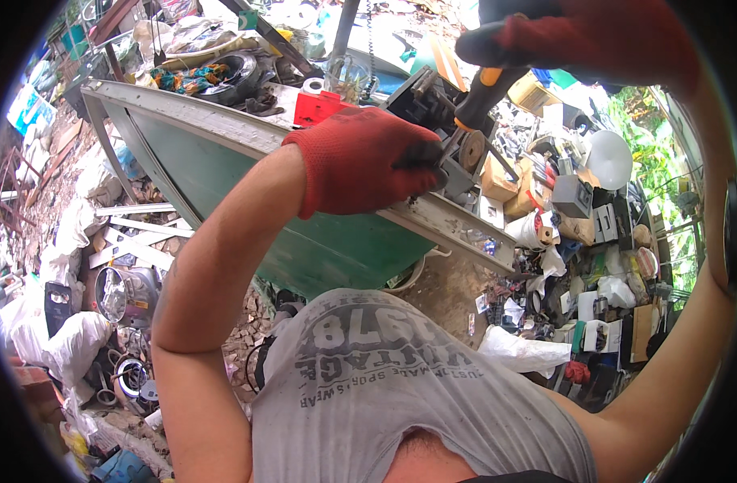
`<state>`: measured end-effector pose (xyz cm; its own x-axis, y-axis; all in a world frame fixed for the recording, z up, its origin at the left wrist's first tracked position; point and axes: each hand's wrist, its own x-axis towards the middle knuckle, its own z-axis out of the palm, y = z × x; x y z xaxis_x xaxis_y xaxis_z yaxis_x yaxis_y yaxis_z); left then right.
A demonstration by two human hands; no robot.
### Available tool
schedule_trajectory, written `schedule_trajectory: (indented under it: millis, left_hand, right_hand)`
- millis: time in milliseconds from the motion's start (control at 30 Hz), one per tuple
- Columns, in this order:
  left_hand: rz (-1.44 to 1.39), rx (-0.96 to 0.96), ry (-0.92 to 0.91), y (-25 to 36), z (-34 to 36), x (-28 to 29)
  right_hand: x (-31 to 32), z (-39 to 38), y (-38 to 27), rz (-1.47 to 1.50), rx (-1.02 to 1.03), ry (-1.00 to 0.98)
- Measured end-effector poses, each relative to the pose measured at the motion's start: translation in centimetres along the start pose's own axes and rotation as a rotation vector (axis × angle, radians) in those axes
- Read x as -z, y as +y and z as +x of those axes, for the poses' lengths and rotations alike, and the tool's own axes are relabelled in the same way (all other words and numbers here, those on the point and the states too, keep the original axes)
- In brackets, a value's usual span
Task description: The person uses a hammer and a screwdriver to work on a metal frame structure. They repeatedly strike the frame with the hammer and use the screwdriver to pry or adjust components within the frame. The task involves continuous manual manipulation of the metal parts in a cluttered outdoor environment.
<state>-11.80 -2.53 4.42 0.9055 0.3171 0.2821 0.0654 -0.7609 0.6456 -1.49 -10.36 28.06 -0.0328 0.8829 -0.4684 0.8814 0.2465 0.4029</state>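
My left hand (364,161), in a red glove with dark fingertips, is closed on a thin metal piece (451,142) at a dark mechanical assembly (409,98). A round brownish part (472,150) sits just right of those fingers. Above it, my right hand (566,44), also gloved in red, grips a tool with a black-and-orange handle (479,101); the tool's far end is unclear. The assembly rests at a pale metal rail (183,113) topping a green sloped panel (336,249). A red object (316,111) lies behind my left hand.
Rope and a dark ring (240,76) lie at the back left. Boxes (501,173), a white dish (608,157) and heaped appliances crowd the right. Scrap, white sacks (70,346) and a metal drum (123,294) fill the lower left. Greenery (654,137) shows at far right.
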Motion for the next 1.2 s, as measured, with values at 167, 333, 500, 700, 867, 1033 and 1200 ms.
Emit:
schedule_trajectory:
  millis: [167,333,500,700,867,1033,1200]
  left_hand:
    - [-0.029,0.174,0.006,-0.1,-1.3,0.8]
    - [-0.120,-0.068,-0.023,-1.1,0.7,-0.7]
    - [-0.105,0.064,0.011,-0.9,-1.1,0.1]
    - [-0.024,0.024,-0.003,-0.1,-0.6,0.6]
    - [-0.204,-0.001,0.017,-0.9,-0.8,-0.3]
    - [-0.144,0.090,0.073,-1.2,-1.9,0.2]
    - [-0.229,-0.062,0.015,-1.1,-0.1,-0.8]
  right_hand:
    - [1.4,2.3,1.5,0.072,0.238,-0.056]
    - [-2.2,4.0,8.3,0.320,0.697,-0.004]
    - [-1.7,5.1,7.2,0.346,0.706,0.040]
    - [0.9,0.8,2.5,-0.003,0.224,-0.027]
    - [-1.3,3.9,6.3,0.190,0.739,0.123]
    - [-2.1,8.5,7.8,0.287,0.996,0.123]
    - [2.7,0.8,3.9,0.460,0.266,-0.349]
